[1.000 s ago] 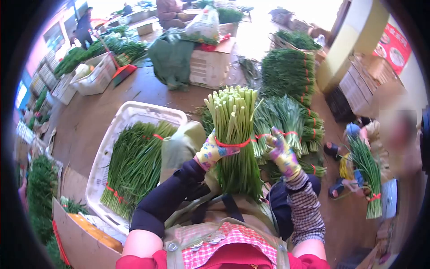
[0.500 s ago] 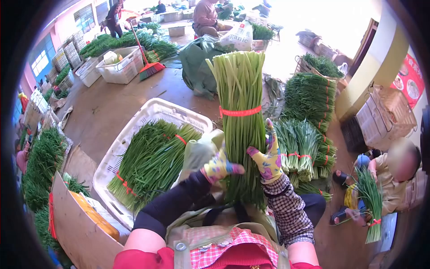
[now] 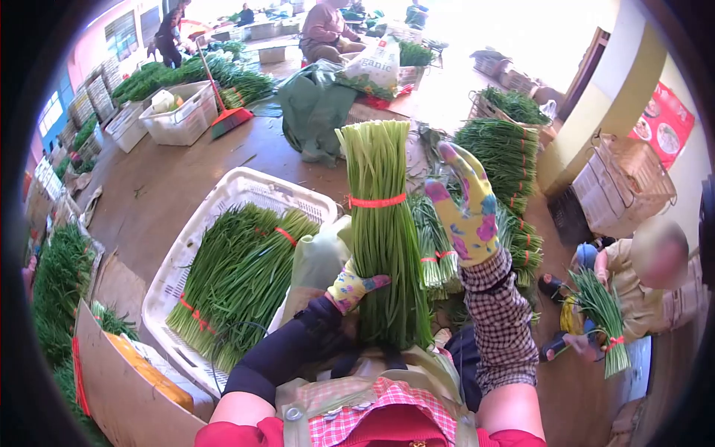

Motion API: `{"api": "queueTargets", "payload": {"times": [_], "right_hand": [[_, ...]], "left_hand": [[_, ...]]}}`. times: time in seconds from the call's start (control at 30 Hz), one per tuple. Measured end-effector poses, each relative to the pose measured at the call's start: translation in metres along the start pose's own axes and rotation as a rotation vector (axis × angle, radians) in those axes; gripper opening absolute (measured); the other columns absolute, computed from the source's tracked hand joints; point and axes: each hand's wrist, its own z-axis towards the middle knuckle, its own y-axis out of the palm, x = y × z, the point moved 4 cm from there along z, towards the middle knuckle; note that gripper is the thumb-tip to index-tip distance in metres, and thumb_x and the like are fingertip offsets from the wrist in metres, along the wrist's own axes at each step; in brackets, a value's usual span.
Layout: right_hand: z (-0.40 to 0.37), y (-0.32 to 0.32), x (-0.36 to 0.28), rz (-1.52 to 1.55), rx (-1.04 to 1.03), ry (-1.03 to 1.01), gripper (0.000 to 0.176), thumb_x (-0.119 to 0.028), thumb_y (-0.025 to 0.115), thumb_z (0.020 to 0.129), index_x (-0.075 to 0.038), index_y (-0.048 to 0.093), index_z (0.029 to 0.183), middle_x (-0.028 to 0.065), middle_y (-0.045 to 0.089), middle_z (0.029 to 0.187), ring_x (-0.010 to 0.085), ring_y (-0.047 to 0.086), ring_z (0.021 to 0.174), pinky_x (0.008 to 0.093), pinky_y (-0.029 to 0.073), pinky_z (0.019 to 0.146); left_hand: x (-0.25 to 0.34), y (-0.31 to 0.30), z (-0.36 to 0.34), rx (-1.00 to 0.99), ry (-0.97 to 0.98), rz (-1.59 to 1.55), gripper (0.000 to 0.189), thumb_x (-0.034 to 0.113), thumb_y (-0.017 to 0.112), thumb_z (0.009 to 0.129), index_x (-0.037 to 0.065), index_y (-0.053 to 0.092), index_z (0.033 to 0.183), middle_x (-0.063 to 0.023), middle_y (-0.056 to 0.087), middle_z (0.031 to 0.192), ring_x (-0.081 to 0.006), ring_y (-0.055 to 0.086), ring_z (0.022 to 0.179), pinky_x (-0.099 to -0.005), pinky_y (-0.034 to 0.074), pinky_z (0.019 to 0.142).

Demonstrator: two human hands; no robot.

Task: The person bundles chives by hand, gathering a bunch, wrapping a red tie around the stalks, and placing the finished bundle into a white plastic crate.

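A large bunch of garlic chives stands upright before me, its pale cut ends up and a red band round its upper part. My left hand, in a flowered yellow glove, grips its lower left side, with the thumb across the front and the other fingers partly hidden behind the stalks. To the right of the bunch, my right hand is raised in a matching glove, fingers stretched and apart from the stalks. It holds nothing.
At my left is a white plastic basket with banded chive bunches. More bunches are stacked at right. A seated person there holds a smaller bunch. A red broom leans near white crates at the back.
My right hand has let go of the bunch and moved up and right, opening out. The bunch now sits lower, with my left hand closed on its side.
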Motion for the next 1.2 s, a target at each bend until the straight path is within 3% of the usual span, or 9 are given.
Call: {"api": "queueTargets", "payload": {"times": [0.03, 0.13, 0.27, 0.5, 0.6, 0.8, 1.0, 1.1, 1.2], "right_hand": [[0.009, -0.001, -0.003, -0.046, -0.004, -0.016, 0.057, -0.021, 0.071, 0.073, -0.011, 0.049, 0.125, 0.0162, 0.053, 0.117, 0.0315, 0.051, 0.107, 0.0404, 0.042, 0.09], [0.032, 0.004, -0.017, -0.13, -0.079, -0.031, 0.054, -0.019, 0.07, 0.077, -0.005, 0.048, 0.124, 0.0148, 0.051, 0.12, 0.0257, 0.051, 0.11, 0.0347, 0.041, 0.094], [0.037, 0.009, -0.002, -0.174, -0.264, 0.028, 0.056, -0.023, 0.072, 0.073, -0.007, 0.051, 0.123, 0.0153, 0.054, 0.115, 0.0285, 0.051, 0.108, 0.0374, 0.04, 0.093], [0.028, -0.001, 0.035, 0.348, -0.323, 0.315, 0.043, -0.019, 0.07, 0.071, -0.008, 0.057, 0.111, 0.0129, 0.058, 0.103, 0.0255, 0.054, 0.099, 0.0336, 0.045, 0.085], [0.031, -0.01, 0.025, 0.044, -0.351, 0.221, 0.036, -0.004, 0.066, 0.073, -0.005, 0.056, 0.108, 0.0088, 0.057, 0.107, 0.0156, 0.054, 0.098, 0.0301, 0.044, 0.085], [0.03, -0.014, 0.032, -0.144, -0.392, 0.077, 0.037, -0.01, 0.069, 0.071, -0.005, 0.056, 0.105, 0.0104, 0.057, 0.096, 0.0212, 0.056, 0.09, 0.0313, 0.046, 0.078], [0.032, -0.021, 0.036, -0.352, -0.363, 0.025, 0.023, -0.013, 0.062, 0.076, -0.003, 0.058, 0.096, 0.0136, 0.057, 0.085, 0.0254, 0.057, 0.084, 0.0344, 0.046, 0.072], [0.028, -0.015, 0.044, -0.403, -0.228, -0.011, 0.017, -0.017, 0.058, 0.08, -0.005, 0.058, 0.092, 0.0126, 0.06, 0.081, 0.0261, 0.058, 0.078, 0.0357, 0.047, 0.071], [0.028, -0.034, 0.043, -0.095, 0.024, 0.363, 0.016, -0.018, 0.053, 0.088, -0.002, 0.057, 0.089, 0.0125, 0.06, 0.088, 0.024, 0.059, 0.078, 0.0355, 0.047, 0.068]], "left_hand": [[-0.001, 0.002, 0.0, -0.025, 0.01, 0.01, 0.057, -0.003, 0.068, 0.074, 0.005, 0.044, 0.125, -0.005, 0.056, 0.116, -0.0154, 0.053, 0.106, -0.0308, 0.043, 0.091], [-0.003, 0.01, -0.002, -0.078, 0.024, 0.019, 0.061, 0.001, 0.071, 0.072, 0.005, 0.042, 0.127, -0.0067, 0.054, 0.119, -0.0169, 0.05, 0.11, -0.0321, 0.041, 0.094], [-0.013, 0.011, -0.002, -0.133, 0.05, 0.03, 0.066, 0.001, 0.072, 0.07, 0.005, 0.041, 0.128, -0.0067, 0.052, 0.122, -0.0175, 0.048, 0.113, -0.0329, 0.038, 0.097], [-0.014, 0.014, 0.0, -0.179, -0.014, -0.015, 0.067, 0.0, 0.072, 0.071, 0.005, 0.038, 0.129, -0.0064, 0.052, 0.122, -0.016, 0.049, 0.112, -0.0325, 0.038, 0.097], [-0.015, 0.014, -0.001, -0.179, -0.021, -0.006, 0.066, -0.001, 0.071, 0.071, 0.006, 0.039, 0.129, -0.0064, 0.052, 0.122, -0.0163, 0.049, 0.113, -0.0327, 0.038, 0.097], [-0.02, 0.013, -0.001, -0.202, -0.038, -0.011, 0.063, -0.003, 0.07, 0.07, 0.005, 0.042, 0.127, -0.0068, 0.053, 0.121, -0.0172, 0.05, 0.112, -0.0329, 0.039, 0.096], [-0.019, 0.015, 0.0, -0.219, -0.043, 0.028, 0.06, -0.003, 0.07, 0.07, 0.004, 0.045, 0.124, -0.0069, 0.055, 0.118, -0.0174, 0.051, 0.11, -0.0323, 0.041, 0.095], [-0.019, 0.015, -0.001, -0.213, -0.072, 0.029, 0.059, -0.003, 0.07, 0.07, 0.004, 0.046, 0.123, -0.0068, 0.056, 0.117, -0.017, 0.052, 0.108, -0.0318, 0.042, 0.094], [-0.016, 0.017, -0.001, -0.207, -0.114, 0.024, 0.058, -0.002, 0.07, 0.07, 0.003, 0.047, 0.123, -0.0065, 0.057, 0.116, -0.0166, 0.053, 0.107, -0.0314, 0.042, 0.093]]}}
